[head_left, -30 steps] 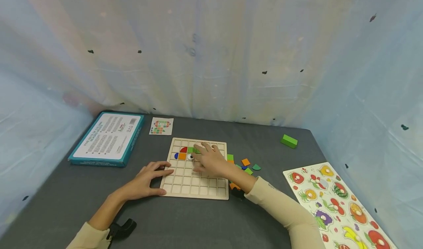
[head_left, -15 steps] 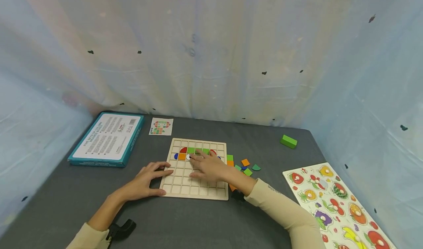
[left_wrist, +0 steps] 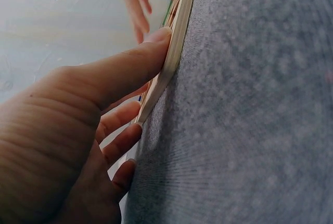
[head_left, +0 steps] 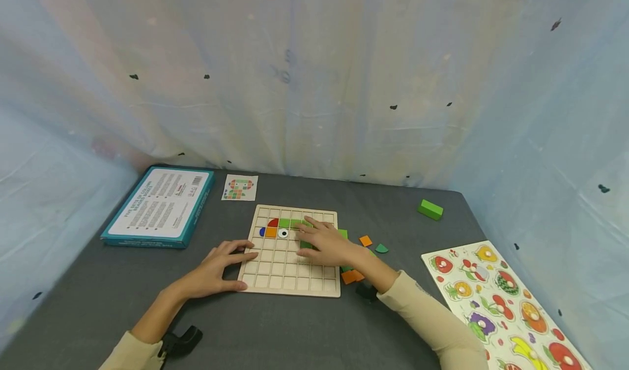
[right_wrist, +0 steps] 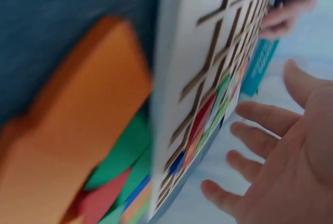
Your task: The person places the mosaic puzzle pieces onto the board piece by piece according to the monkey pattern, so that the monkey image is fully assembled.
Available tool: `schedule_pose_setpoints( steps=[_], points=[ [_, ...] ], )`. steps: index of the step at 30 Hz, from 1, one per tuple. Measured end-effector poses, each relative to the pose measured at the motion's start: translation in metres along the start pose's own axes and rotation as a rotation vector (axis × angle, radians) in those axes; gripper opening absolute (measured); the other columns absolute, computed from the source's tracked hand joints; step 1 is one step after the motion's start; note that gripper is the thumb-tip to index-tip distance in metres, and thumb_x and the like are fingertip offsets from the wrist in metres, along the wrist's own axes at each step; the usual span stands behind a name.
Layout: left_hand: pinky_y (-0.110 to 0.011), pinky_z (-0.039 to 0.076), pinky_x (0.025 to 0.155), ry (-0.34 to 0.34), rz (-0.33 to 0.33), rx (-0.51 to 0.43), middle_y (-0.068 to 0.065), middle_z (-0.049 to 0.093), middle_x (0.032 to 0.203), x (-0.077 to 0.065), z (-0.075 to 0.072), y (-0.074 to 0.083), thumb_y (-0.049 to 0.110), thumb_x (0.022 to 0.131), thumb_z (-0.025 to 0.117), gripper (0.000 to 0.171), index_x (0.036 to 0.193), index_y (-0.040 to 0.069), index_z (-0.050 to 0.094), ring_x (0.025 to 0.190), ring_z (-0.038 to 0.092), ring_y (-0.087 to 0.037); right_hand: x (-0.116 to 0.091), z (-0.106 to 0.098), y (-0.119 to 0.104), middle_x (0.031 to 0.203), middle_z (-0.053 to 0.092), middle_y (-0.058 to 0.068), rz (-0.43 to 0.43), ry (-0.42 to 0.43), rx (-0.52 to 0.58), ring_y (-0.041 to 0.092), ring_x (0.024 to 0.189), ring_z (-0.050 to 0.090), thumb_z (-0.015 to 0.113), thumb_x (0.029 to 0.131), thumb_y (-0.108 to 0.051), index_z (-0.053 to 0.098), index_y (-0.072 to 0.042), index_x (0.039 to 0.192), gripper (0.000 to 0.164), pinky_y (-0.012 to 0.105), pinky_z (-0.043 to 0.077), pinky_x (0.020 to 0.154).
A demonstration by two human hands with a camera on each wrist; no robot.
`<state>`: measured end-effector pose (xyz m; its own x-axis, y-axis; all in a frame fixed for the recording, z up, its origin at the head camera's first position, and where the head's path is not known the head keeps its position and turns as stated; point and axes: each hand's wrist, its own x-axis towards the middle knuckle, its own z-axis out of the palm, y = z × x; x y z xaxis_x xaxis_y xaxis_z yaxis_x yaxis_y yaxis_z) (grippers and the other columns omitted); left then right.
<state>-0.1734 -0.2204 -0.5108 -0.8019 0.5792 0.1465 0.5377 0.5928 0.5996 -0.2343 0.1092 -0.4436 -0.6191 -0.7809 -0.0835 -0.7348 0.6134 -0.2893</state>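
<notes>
Board lies at centre frame on the grey table; left hand rests flat-fingered against its left edge, steadying it, gripping nothing. Right hand lies over the board's right cells, fingers spread and straight, touching a green tile; no pinch visible. Judgement: slide the tile squarely into its cell with fingertip pressure; keep the brace firm; avoid nudging the placed row above.

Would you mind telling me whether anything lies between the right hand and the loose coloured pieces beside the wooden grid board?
Nothing visible does: the right hand rests open over the grid board, and the loose pieces lie just beyond its right edge on the table.
</notes>
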Motion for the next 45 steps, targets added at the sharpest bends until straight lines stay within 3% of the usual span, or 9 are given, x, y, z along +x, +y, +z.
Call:
schedule_pose_setpoints(
  steps=[6,10,13,19,22,28,33,39,45],
  points=[
    [-0.059,0.028,0.096,0.006,0.009,0.000,-0.007,0.042,0.149,0.001,0.001,0.000,0.050,0.084,0.076,0.071,0.145,0.017,0.056,0.130,0.037,-0.031,-0.041,-0.002,0.040,0.149,0.043,0.024,0.133,0.131,0.009,0.044,0.138,0.036,0.067,0.097,-0.024,0.059,-0.003,0.138,0.047,0.064,0.035,0.102],
    [-0.059,0.028,0.095,0.016,0.017,-0.005,-0.007,0.043,0.149,0.000,0.001,0.000,0.049,0.084,0.077,0.071,0.144,0.016,0.056,0.130,0.037,-0.030,-0.068,-0.003,0.068,0.128,0.056,0.021,0.249,0.198,0.033,0.040,0.117,0.052,0.072,0.092,-0.011,0.066,-0.001,0.126,0.035,0.058,0.043,0.091],
    [-0.058,0.027,0.095,0.022,0.021,-0.009,-0.007,0.043,0.149,0.000,0.001,0.000,0.048,0.083,0.078,0.072,0.144,0.016,0.056,0.130,0.036,-0.029,-0.086,-0.004,0.081,0.117,0.058,0.017,0.309,0.225,0.084,0.036,0.104,0.054,0.072,0.091,-0.005,0.069,-0.001,0.117,0.027,0.054,0.044,0.084],
    [-0.059,0.026,0.096,0.021,0.015,-0.015,-0.007,0.042,0.149,-0.001,0.002,0.000,0.048,0.083,0.078,0.073,0.145,0.016,0.056,0.131,0.036,-0.029,-0.110,-0.002,0.092,0.115,0.052,0.016,0.272,0.206,0.235,0.035,0.106,0.046,0.076,0.087,-0.003,0.072,-0.006,0.101,0.015,0.053,0.039,0.087],
    [-0.059,0.026,0.095,0.024,0.016,-0.013,-0.007,0.043,0.149,-0.001,0.002,-0.001,0.048,0.083,0.078,0.073,0.145,0.016,0.056,0.131,0.036,-0.030,-0.115,-0.002,0.092,0.119,0.051,0.017,0.238,0.198,0.278,0.036,0.109,0.042,0.079,0.084,-0.005,0.075,-0.009,0.098,0.015,0.056,0.035,0.090],
    [-0.058,0.026,0.096,0.019,0.008,-0.014,-0.006,0.043,0.148,0.000,0.001,-0.001,0.050,0.083,0.077,0.073,0.144,0.017,0.056,0.130,0.036,-0.028,-0.115,-0.003,0.089,0.112,0.051,0.010,0.251,0.187,0.216,0.033,0.105,0.042,0.086,0.078,-0.013,0.073,-0.013,0.088,0.017,0.057,0.033,0.087],
    [-0.058,0.028,0.095,0.027,0.017,-0.019,-0.006,0.044,0.147,0.001,0.000,-0.002,0.047,0.084,0.078,0.068,0.142,0.016,0.059,0.129,0.038,-0.030,-0.116,-0.003,0.087,0.103,0.051,0.006,0.282,0.192,0.203,0.027,0.095,0.043,0.088,0.075,-0.013,0.066,-0.013,0.082,0.023,0.048,0.034,0.082],
    [-0.060,0.027,0.095,0.028,0.012,-0.031,-0.007,0.045,0.147,0.001,0.000,-0.002,0.045,0.084,0.078,0.067,0.141,0.015,0.060,0.130,0.038,-0.032,-0.109,0.000,0.086,0.080,0.057,0.004,0.264,0.201,0.303,0.015,0.069,0.049,0.083,0.078,-0.002,0.062,-0.004,0.085,0.022,0.030,0.042,0.064],
    [-0.061,0.026,0.096,0.023,0.002,-0.041,-0.007,0.046,0.146,0.001,0.000,-0.001,0.046,0.084,0.078,0.068,0.141,0.015,0.059,0.130,0.038,-0.032,-0.097,0.002,0.080,0.080,0.059,0.000,0.265,0.231,0.334,0.012,0.069,0.051,0.077,0.083,0.001,0.066,-0.003,0.092,0.015,0.030,0.045,0.064]
  ],
)
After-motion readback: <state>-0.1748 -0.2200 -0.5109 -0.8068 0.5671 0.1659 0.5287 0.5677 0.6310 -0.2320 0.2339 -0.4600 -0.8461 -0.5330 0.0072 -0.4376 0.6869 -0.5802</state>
